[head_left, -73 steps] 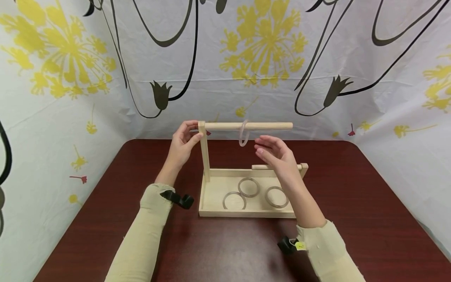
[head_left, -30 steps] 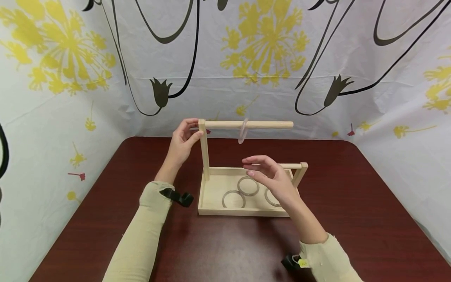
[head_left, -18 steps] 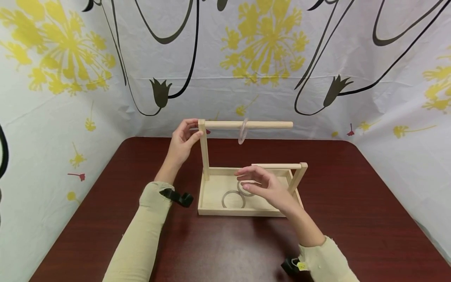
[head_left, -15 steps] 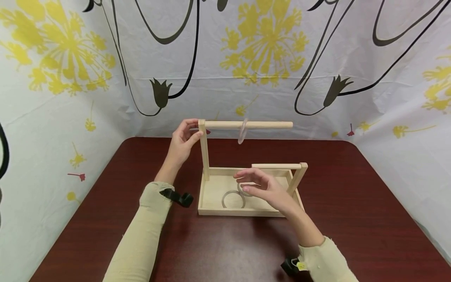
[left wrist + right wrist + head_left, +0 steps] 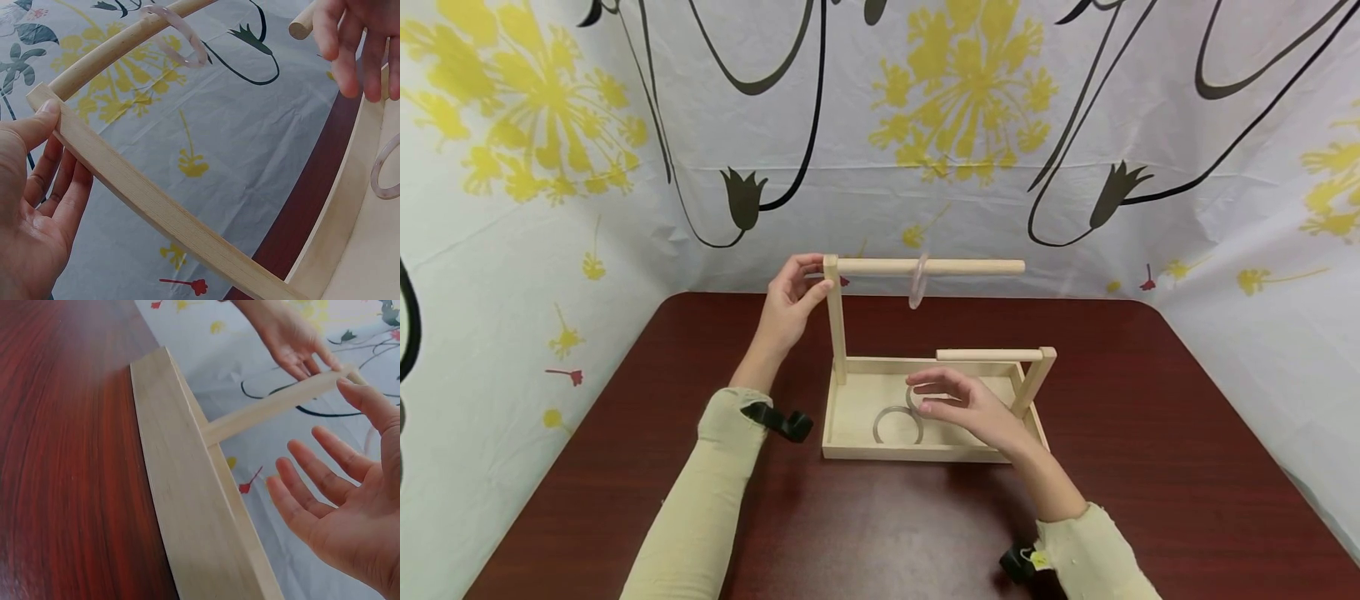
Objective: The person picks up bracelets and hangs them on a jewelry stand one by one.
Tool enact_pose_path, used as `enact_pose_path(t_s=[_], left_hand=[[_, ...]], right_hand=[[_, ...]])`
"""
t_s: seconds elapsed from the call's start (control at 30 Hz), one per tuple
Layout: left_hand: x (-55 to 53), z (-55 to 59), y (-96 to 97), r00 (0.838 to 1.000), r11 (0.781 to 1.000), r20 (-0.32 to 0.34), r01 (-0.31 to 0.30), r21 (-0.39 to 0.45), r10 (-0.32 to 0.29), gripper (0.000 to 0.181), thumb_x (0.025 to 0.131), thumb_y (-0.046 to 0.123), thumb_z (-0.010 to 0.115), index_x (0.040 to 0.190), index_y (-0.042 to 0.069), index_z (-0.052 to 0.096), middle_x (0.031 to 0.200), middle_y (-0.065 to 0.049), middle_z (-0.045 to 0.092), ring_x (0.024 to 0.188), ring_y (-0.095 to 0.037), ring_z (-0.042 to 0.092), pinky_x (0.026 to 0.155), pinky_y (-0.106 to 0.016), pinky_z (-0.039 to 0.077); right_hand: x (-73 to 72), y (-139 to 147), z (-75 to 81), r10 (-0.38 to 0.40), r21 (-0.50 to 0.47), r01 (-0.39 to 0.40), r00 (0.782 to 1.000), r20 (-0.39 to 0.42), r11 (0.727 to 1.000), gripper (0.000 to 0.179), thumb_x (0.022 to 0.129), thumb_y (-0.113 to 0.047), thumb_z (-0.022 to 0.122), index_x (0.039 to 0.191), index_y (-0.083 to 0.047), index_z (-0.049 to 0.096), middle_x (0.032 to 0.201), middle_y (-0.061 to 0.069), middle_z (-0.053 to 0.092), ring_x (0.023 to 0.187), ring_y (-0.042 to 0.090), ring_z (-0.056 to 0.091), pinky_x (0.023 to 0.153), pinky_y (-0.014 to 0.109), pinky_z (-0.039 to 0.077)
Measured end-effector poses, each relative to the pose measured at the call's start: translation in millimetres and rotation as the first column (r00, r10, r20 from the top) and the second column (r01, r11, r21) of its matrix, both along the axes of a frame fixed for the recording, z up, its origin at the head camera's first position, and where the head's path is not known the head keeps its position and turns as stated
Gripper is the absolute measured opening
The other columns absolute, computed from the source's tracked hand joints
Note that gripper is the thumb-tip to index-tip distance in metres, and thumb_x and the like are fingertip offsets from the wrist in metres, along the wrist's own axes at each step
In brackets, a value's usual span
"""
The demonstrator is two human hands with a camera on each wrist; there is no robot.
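Note:
My left hand [image 5: 786, 308] pinches the top of the tall post [image 5: 836, 325] of a wooden rack, thumb in front and fingers behind. From that post runs the upper dowel [image 5: 977, 267], with a translucent ring [image 5: 914, 300] hanging around it. Over the tray [image 5: 865, 452] hovers my right hand [image 5: 973, 412], fingers spread and slightly bent, palm bare in the right wrist view. One ring [image 5: 898, 407] lies in the tray at the front left. A second ring [image 5: 910, 400] shows partly behind my right fingertips. The tray's right part is covered by this hand.
A shorter post [image 5: 1034, 383] at the tray's right end carries a lower dowel [image 5: 985, 355] pointing left. The rack stands on a dark red-brown table [image 5: 700, 500]. Behind the table hangs a white sheet [image 5: 850, 192] with a floral print.
My right hand has come down and slightly left from beside the hanging ring to low over the tray, covering the right ring. My left hand keeps its grip on the post.

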State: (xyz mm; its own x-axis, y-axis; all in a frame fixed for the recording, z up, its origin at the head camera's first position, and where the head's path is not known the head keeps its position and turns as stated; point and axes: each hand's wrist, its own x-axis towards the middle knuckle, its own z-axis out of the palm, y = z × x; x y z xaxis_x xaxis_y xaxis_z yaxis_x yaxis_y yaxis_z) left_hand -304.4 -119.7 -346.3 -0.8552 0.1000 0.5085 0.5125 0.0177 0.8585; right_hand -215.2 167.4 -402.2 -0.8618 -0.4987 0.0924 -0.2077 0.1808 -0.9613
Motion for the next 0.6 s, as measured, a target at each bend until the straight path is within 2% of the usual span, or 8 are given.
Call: enact_pose_path(t_s=[0.23, 0.43, 0.6], left_hand=[[0.7, 0.9, 0.8, 1.000, 1.000, 0.005, 0.010, 0.019, -0.010, 0.035, 0.096, -0.006, 0.058, 0.130, -0.009, 0.051, 0.119, -0.008, 0.062, 0.104, -0.010, 0.063, 0.088, -0.019, 0.051], [0.4, 0.9, 0.7, 1.000, 1.000, 0.003, 0.012, 0.013, -0.012, 0.035, 0.096, -0.005, 0.058, 0.130, -0.010, 0.050, 0.121, -0.012, 0.062, 0.105, -0.010, 0.062, 0.089, -0.019, 0.051], [0.2, 1.0, 0.6, 1.000, 1.000, 0.011, 0.008, 0.011, -0.008, 0.035, 0.096, -0.005, 0.058, 0.130, -0.009, 0.050, 0.121, -0.013, 0.061, 0.106, -0.011, 0.062, 0.089, -0.019, 0.051]], right_hand=[[-9.6, 7.3, -12.1, -0.033, -0.013, 0.033, 0.999, -0.034, 0.999, 0.041, 0.094, -0.010, 0.066, 0.132, 0.003, 0.056, 0.138, 0.029, 0.054, 0.130, 0.050, 0.049, 0.097, 0.022, 0.051], [-15.9, 13.3, -19.1, -0.106, 0.030, 0.108, 0.993, -0.050, 0.994, 0.040, 0.094, -0.012, 0.067, 0.131, 0.000, 0.058, 0.137, 0.027, 0.057, 0.129, 0.042, 0.054, 0.099, 0.021, 0.048], [-19.2, 16.3, -21.4, -0.193, 0.069, 0.196, 0.980, -0.044, 0.978, 0.045, 0.094, -0.017, 0.068, 0.134, -0.001, 0.057, 0.138, 0.023, 0.058, 0.130, 0.039, 0.055, 0.097, 0.021, 0.047]])
